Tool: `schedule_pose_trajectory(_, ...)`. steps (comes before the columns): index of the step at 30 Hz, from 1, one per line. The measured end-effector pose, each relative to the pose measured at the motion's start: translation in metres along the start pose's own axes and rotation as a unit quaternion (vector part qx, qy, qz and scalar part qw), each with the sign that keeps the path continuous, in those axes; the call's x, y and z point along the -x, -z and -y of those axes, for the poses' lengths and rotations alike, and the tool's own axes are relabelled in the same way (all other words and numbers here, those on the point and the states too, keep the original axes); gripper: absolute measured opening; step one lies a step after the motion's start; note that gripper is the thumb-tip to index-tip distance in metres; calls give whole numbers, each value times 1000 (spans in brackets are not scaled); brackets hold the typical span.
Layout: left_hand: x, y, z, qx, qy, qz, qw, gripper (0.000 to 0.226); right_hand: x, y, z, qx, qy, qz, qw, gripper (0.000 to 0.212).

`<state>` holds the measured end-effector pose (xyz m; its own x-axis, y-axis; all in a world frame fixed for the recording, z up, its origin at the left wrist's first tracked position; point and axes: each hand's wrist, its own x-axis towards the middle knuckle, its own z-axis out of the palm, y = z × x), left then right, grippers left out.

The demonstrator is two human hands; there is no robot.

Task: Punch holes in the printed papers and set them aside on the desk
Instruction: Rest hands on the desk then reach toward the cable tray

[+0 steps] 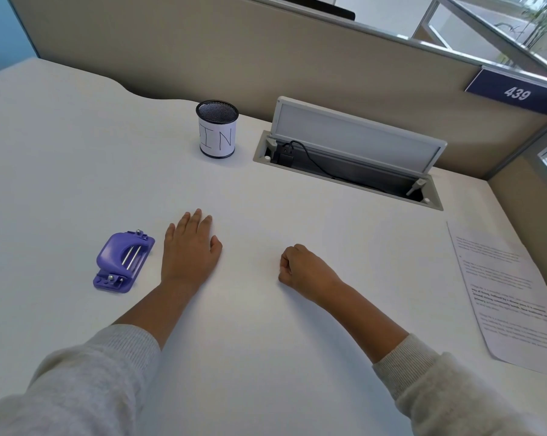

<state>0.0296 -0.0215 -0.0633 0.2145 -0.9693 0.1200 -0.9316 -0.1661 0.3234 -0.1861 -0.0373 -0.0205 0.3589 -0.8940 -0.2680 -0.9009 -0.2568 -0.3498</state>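
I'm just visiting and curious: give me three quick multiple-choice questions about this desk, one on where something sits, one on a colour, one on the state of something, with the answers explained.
1. Where is the hole punch?
A. Just outside the left hand
B. Inside the mesh cup
C. On top of the printed paper

2. What colour is the hole punch?
A. Red
B. Purple
C. Green

3. How is the right hand?
A. Flat, fingers spread
B. Gripping the paper
C. Curled in a loose fist, holding nothing

Answers: 1 A, it lies on the desk beside that hand; 2 B, its plastic body is purple; 3 C, the fingers are folded under, far from the printed paper.
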Motion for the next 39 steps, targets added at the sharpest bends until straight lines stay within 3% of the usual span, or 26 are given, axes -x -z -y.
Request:
schedule_pose_trajectory(13, 0, 0, 0, -2, 1, -9, 1000, 54, 4, -2, -4, -25, -6, -15, 1000, 10)
schedule_pose_trajectory(20, 0, -1, 0, 3, 2, -9, 1000, 46, 7, 12, -17, -213, -56, -15, 975, 12)
schedule_pose_trajectory(24, 0, -2, 1, 0, 2, -5, 1000, 47, 13, 9, -24, -89, 36, -30, 995, 17)
schedule_pose_trajectory(39, -1, -3, 1, -1, -3, -18, 1000, 48, -7, 21, -22, 82, 201, 9, 976, 14)
